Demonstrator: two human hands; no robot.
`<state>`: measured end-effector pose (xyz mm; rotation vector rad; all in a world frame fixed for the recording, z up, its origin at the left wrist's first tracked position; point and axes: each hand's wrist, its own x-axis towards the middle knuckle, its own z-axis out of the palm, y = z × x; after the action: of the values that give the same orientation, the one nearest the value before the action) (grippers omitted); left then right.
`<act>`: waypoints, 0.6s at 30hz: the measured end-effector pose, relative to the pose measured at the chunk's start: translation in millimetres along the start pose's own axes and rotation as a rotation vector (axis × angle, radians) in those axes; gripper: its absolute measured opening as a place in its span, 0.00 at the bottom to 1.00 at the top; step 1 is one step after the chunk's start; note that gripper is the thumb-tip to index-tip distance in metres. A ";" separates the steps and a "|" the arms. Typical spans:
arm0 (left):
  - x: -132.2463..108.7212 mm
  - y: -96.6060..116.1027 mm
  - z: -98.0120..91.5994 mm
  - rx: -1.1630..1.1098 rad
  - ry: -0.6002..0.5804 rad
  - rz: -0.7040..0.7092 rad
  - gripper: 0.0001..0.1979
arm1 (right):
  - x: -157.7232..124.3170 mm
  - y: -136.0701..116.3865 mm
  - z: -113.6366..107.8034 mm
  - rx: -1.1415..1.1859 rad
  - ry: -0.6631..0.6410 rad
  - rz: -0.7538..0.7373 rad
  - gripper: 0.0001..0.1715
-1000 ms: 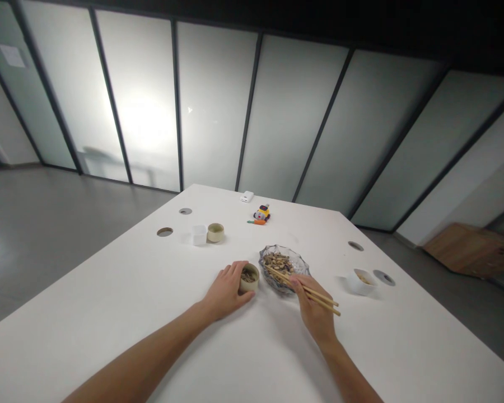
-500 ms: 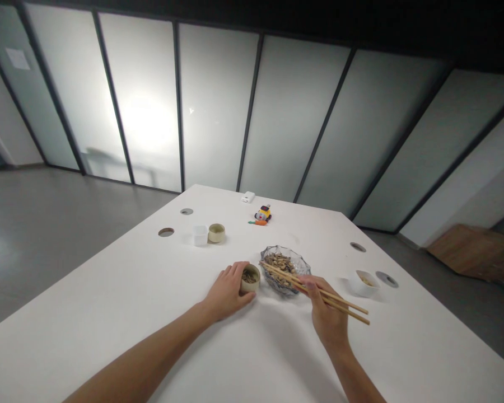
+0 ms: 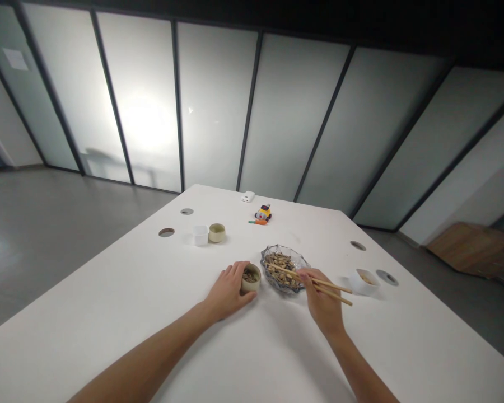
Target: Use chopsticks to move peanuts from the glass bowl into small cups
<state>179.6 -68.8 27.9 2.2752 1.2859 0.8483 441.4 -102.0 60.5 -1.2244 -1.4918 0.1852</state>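
My left hand [image 3: 231, 290] is wrapped round the left side of a small beige cup [image 3: 252, 285] that holds some dark seeds and stands on the white table [image 3: 218, 358]. In my right hand [image 3: 323, 299] is a pair of wooden chopsticks [image 3: 331, 286], closed in the fingers. Their tips are over the seeds [image 3: 279, 261] inside a clear, scalloped glass bowl [image 3: 300, 262], just right of the cup. Whether the tips pinch a seed is too small to tell.
Beyond my left hand stand a clear square container [image 3: 200, 235] and a second beige cup [image 3: 217, 233]. Farther back lie an orange toy carrot [image 3: 259, 222], a toy car [image 3: 263, 212] and a white device [image 3: 247, 196]. A white bowl [image 3: 364, 282] with contents is at the right.
My right hand has shifted slightly left and up, and the chopstick tips have moved rightward and lie deeper over the seeds. My left hand stays on the cup.
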 end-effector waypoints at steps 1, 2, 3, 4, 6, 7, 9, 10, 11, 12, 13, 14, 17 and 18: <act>0.0 -0.9 0.8 -0.003 0.001 0.002 0.33 | 2.6 1.9 2.8 -0.008 -0.032 -0.011 0.23; 0.0 -1.9 1.7 -0.004 0.003 0.004 0.34 | 5.1 3.1 5.6 -0.012 -0.062 -0.028 0.24; 0.0 -3.0 2.6 -0.001 0.007 0.006 0.34 | 7.2 3.7 8.1 -0.012 -0.087 -0.047 0.24; -0.1 -3.9 3.4 0.001 0.009 0.010 0.34 | 8.9 3.8 10.3 -0.008 -0.103 -0.064 0.24; -0.2 -4.8 4.2 0.005 0.014 0.022 0.34 | 10.7 3.7 12.7 -0.002 -0.109 -0.075 0.23; -0.3 -4.8 4.3 0.005 0.013 0.025 0.34 | 10.6 3.9 12.9 -0.001 -0.100 -0.068 0.23; -0.1 -3.8 3.5 0.007 0.004 0.018 0.34 | 8.9 5.3 12.0 -0.002 -0.073 -0.049 0.24; 0.0 -3.1 2.9 0.008 -0.002 0.010 0.34 | 7.5 6.6 10.9 -0.005 -0.059 -0.041 0.24; 0.1 -2.4 2.3 0.008 -0.008 0.005 0.34 | 5.8 8.2 9.7 -0.008 -0.045 -0.035 0.24; 0.2 -1.7 1.6 0.007 -0.010 0.002 0.34 | 4.2 10.1 8.2 -0.012 -0.027 -0.027 0.25; 0.2 -1.2 1.1 0.006 -0.010 0.003 0.34 | 2.7 11.9 6.6 -0.016 -0.006 -0.018 0.25; 0.3 -1.0 0.6 0.004 -0.007 0.004 0.34 | 1.6 13.7 4.9 -0.018 0.017 -0.005 0.26; 0.3 -1.3 0.3 0.002 -0.004 0.005 0.34 | 0.4 15.9 -0.5 0.032 0.079 0.074 0.27; 0.3 -1.6 0.5 0.001 -0.004 0.004 0.34 | 0.3 15.1 -2.1 0.081 0.093 0.114 0.26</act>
<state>179.0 -67.8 26.7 2.2798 1.2801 0.8452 451.8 -96.1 51.0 -1.2365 -1.3237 0.2595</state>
